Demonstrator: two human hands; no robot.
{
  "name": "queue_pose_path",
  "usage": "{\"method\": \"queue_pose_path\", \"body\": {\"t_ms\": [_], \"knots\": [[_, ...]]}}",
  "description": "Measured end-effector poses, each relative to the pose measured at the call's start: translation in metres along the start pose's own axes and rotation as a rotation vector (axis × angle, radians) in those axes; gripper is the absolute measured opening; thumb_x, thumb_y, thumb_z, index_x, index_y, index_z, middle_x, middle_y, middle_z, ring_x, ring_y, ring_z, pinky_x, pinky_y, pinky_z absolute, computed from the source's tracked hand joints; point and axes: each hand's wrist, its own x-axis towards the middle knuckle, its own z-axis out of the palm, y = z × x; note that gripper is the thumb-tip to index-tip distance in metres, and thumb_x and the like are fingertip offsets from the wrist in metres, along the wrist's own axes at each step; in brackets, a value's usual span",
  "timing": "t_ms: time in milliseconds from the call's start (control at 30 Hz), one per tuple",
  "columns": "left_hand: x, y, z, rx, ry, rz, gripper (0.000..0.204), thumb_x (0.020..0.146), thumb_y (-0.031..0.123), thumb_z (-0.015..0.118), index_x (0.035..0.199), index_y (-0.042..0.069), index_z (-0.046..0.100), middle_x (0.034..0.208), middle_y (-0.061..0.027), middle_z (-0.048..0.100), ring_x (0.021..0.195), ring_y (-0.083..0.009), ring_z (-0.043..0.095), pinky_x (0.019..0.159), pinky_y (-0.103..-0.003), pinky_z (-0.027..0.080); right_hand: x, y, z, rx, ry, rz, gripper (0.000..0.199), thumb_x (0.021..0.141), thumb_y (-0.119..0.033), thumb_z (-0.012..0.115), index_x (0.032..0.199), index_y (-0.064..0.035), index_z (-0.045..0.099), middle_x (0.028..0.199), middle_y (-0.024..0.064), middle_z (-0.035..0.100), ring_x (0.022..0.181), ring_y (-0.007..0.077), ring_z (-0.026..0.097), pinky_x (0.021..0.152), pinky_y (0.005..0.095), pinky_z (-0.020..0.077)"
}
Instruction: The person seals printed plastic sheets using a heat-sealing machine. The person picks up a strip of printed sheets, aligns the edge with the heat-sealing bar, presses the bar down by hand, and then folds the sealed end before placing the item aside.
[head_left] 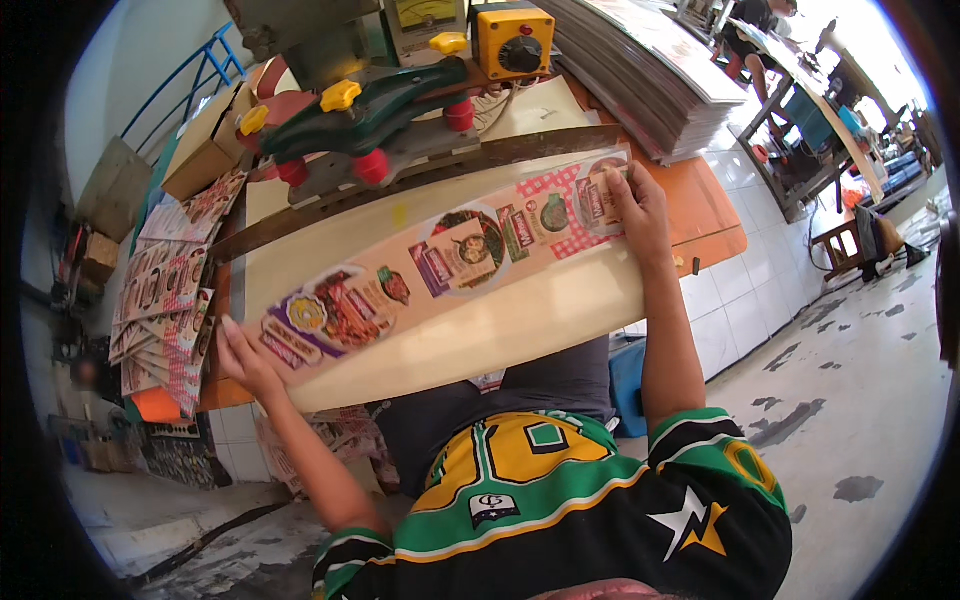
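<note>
A long printed strip with food pictures and red checks stretches slantwise between my hands, its right end farther from me. My right hand closes on that end, thumb on top and the other fingers partly hidden beneath. At the near left end, my left hand grips the strip by its edge. Under the strip lies a cream-coloured sheet whose near edge curves down over my lap. Just beyond it runs a long dark metal bar, below a green press frame with yellow knobs and red feet.
Similar printed pieces are piled at the left, beside an open cardboard box. A yellow control box stands behind the press. Tall stacked sheets rise at the back right, near the orange tabletop. Another person sits farther off.
</note>
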Motion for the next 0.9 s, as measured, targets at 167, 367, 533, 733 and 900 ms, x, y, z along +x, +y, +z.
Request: {"method": "queue_pose_path", "body": {"t_ms": [167,367,533,733,900], "knots": [[-0.054,0.006,-0.083,-0.124,-0.327,-0.297,0.039,0.108,0.031,0.056,0.088,-0.002,0.063,0.078,-0.0010,0.058,0.075,-0.0080,0.052,0.070,-0.025,0.044,-0.001,-0.002,-0.011,-0.012,-0.126,0.072,0.027,0.104,-0.028,0.065,0.097,-0.0021,0.069,0.079,-0.0058,0.059,0.070,0.0024,0.050,0.060,0.0225,0.0410],[-0.059,0.029,-0.119,-0.003,-0.551,-0.434,0.035,0.105,0.028,0.061,0.085,0.000,0.061,0.077,-0.0024,0.061,0.072,-0.0080,0.056,0.067,-0.025,0.047,-0.017,-0.034,0.009,-0.113,-0.322,-0.006,0.029,0.101,-0.029,0.069,0.088,-0.0035,0.064,0.072,-0.0027,0.058,0.066,0.0043,0.048,0.059,0.0253,0.0404],[-0.058,0.066,-0.082,-0.062,-0.420,-0.318,0.026,0.104,0.021,0.062,0.090,-0.001,0.062,0.079,-0.0031,0.062,0.073,-0.0104,0.059,0.067,-0.025,0.050,-0.051,-0.101,0.047,-0.232,-0.477,-0.092,0.028,0.096,-0.026,0.075,0.089,-0.0019,0.064,0.064,0.0082,0.056,0.056,0.0156,0.051,0.056,0.0309,0.0442],[-0.066,0.139,0.011,-0.169,-0.675,-0.037,0.013,0.095,0.009,0.068,0.099,-0.003,0.066,0.091,-0.0089,0.066,0.084,-0.0159,0.063,0.077,-0.030,0.051,-0.071,-0.142,0.076,-0.250,-0.611,-0.135,0.023,0.093,-0.024,0.077,0.092,-0.0040,0.065,0.073,0.0138,0.065,0.062,0.0291,0.062,0.060,0.0350,0.0491],[-0.055,0.188,0.068,-0.322,-0.754,0.075,0.018,0.093,0.011,0.072,0.107,0.001,0.071,0.096,-0.0085,0.067,0.085,-0.0184,0.064,0.080,-0.030,0.050,-0.078,-0.148,0.081,-0.249,-0.650,-0.168,0.025,0.091,-0.025,0.078,0.091,-0.0047,0.063,0.073,0.0138,0.064,0.064,0.0339,0.063,0.060,0.0378,0.0487]]}}
